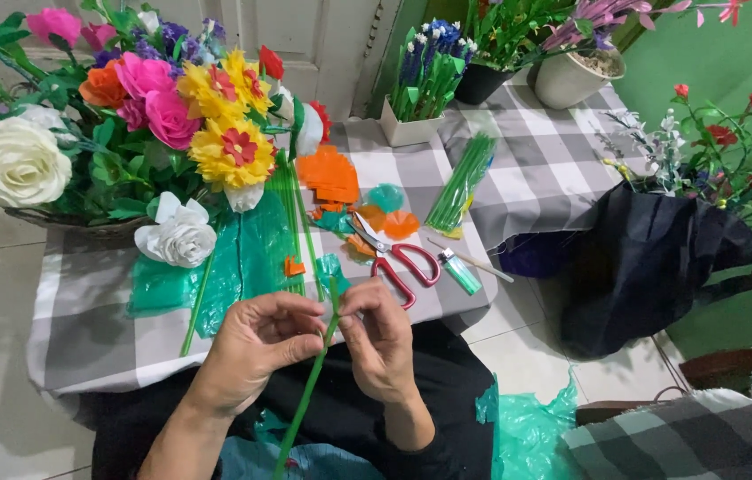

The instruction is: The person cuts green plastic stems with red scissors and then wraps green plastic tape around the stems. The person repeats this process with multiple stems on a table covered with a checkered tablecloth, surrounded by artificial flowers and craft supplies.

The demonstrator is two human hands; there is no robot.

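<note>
Grey-and-white checked tabletop (pixel 91 329) over a pale tiled floor, green wall at right. Second checked tabletop (pixel 553 169) behind it carried potted artificial plants.

Biggest item: basket of finished paper and fabric flowers (pixel 127 116) at the tabletop's far left corner, white, pink, yellow and orange heads, looked complete. White rose (pixel 179 236) lay loose just in front of it. Dark bag (pixel 651 258) full of red-flowered sprigs stood on the floor off the right edge.

Mid tabletop: sheet of green plastic film (pixel 242 258) with loose green sticks across it. Stack of orange cut petals (pixel 327 178) behind, a few orange and teal scraps beside. Bundle of green sticks (pixel 460 187) toward the far right corner. Red-handled scissors (pixel 398 262) near the front edge, small green lighter (pixel 460 271) just right of them, thin wooden stick beyond that.

Work in hand: green stem (pixel 309 391) held upright-tilted just off the near edge, over the lap. Left hand (pixel 256 342) pinched closed on the stem near its top; right hand (pixel 380 342) closed too, fingertips on the same top section, a bit of green film at the tip.

Progress, my read: early. Stem bare, no petals on it, top appeared to be getting wrapped. Petal stack untouched on the tabletop. Nothing blocked the hands; scissors sat closest, just beyond the fingers.
</note>
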